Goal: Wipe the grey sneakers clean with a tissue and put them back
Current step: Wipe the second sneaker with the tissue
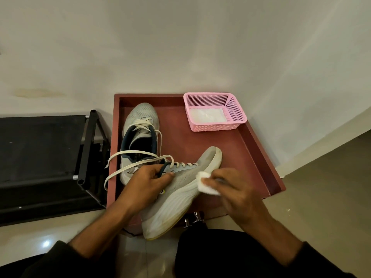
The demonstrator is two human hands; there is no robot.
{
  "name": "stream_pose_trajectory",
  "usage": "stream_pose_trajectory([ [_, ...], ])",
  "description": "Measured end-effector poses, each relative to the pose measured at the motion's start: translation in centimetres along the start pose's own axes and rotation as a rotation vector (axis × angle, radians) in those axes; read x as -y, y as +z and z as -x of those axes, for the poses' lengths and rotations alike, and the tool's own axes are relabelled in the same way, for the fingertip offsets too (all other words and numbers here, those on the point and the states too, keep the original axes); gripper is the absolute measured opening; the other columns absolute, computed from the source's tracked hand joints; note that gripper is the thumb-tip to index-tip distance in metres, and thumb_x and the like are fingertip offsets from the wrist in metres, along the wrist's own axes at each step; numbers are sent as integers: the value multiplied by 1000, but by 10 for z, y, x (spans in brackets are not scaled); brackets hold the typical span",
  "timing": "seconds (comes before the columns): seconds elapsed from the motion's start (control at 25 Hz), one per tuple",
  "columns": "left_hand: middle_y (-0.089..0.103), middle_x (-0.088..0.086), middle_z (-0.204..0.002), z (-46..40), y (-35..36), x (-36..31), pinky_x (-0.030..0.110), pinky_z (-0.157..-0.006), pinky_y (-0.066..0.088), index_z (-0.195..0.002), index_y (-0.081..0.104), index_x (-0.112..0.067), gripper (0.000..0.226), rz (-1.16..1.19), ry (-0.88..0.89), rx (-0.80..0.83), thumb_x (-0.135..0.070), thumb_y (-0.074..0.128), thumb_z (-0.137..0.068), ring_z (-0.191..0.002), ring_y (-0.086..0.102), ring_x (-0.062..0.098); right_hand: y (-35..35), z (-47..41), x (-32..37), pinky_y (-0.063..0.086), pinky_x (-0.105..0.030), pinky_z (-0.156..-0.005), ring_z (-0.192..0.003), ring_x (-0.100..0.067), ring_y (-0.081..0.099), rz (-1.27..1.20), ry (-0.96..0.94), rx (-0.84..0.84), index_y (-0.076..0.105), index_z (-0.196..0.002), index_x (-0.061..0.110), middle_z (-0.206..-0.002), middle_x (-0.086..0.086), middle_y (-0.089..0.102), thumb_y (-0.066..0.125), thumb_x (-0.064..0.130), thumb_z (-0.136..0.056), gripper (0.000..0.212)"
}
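Head view: right hand (236,189) presses tissue (206,185) against sneaker (180,197) sole edge.

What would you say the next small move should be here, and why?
Probably drag the folded tissue heelward along the white midsole: the right hand presses it near the toe of the tilted grey sneaker, which the left hand grips at the collar.

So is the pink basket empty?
No. The pink basket holds something white, probably tissues, on its bottom.
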State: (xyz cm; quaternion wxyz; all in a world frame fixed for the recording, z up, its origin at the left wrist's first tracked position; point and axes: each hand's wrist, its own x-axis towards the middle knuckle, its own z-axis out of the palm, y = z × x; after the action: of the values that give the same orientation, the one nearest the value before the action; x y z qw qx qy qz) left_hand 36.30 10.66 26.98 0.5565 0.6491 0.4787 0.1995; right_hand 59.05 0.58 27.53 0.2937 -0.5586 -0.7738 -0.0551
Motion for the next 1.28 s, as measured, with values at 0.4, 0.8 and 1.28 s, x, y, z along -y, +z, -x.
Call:
stream_pose_trajectory([
  [0.4, 77, -3, -83, 5, 1, 2, 45, -75, 57, -95, 75, -26, 17, -6, 34, 11, -30, 59, -99, -76, 73, 15, 1, 0, 2, 48, -25, -86, -97, -22, 58, -30, -69, 49, 74, -105, 0, -103, -12, 64, 47, 10, -100, 29],
  [0.8, 78, -7, -89, 5, 0, 7, 51, -82, 58, -102, 75, -31, 17, -2, 48, 16, -30, 58, -99, -84, 74, 13, 0, -8, -6, 44, -21, -88, -99, -20, 56, -76, 22, -1, 74, -102, -2, -102, -13, 63, 49, 4, -94, 27],
  [1.28, 78, -6, -91, 7, 0, 2, 54, -83, 57, -104, 74, -30, 16, 8, 38, 22, -30, 59, -99, -85, 74, 15, 21, -36, -74, 50, -30, -76, -87, -13, 60, -148, 412, 23, 70, -120, 12, -100, -1, 62, 55, 1, -94, 32],
])
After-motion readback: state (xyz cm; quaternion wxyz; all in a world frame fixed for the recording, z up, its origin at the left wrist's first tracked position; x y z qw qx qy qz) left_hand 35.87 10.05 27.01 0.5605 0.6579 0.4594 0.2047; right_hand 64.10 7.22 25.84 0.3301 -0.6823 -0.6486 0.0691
